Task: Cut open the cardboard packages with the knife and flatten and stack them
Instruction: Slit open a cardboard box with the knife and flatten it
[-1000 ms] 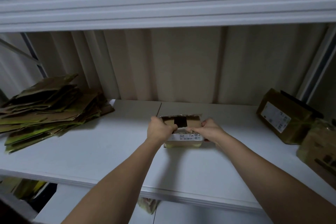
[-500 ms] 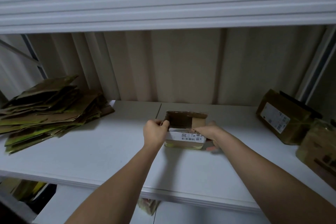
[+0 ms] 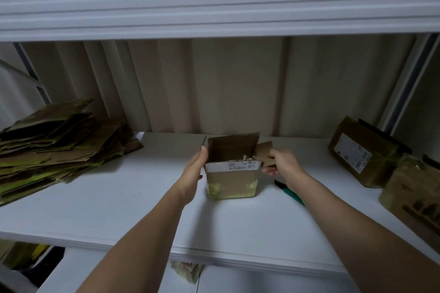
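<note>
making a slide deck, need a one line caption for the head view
Left hand steadies an opened cardboard box on the white shelf while right hand pulls its side flap.

There is a single view, from a wide-angle camera worn on the person's head. It faces forward and slightly down into a white shelf (image 3: 107, 200), close enough that both forearms reach in from the bottom edge. The upper shelf board (image 3: 214, 7) crosses the top, its lines bowed by the lens.
</note>
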